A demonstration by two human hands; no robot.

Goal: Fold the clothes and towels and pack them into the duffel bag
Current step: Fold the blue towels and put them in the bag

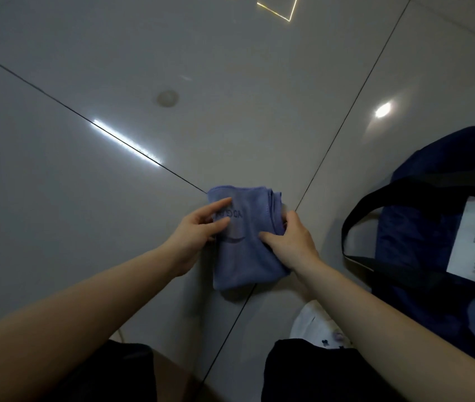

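Purple towel (pixel 242 250), reversed "YOGA" print, held by both hands; duffel bag (pixel 439 227) label illegible.

A single head-worn wide-angle view looks steeply down, close over the tiled floor (pixel 91 198) ahead of the person.

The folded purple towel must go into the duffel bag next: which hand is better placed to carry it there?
The right hand, probably. It grips the purple towel at its right edge, the side toward the duffel bag. The left hand only rests straight fingers on the towel's far side.
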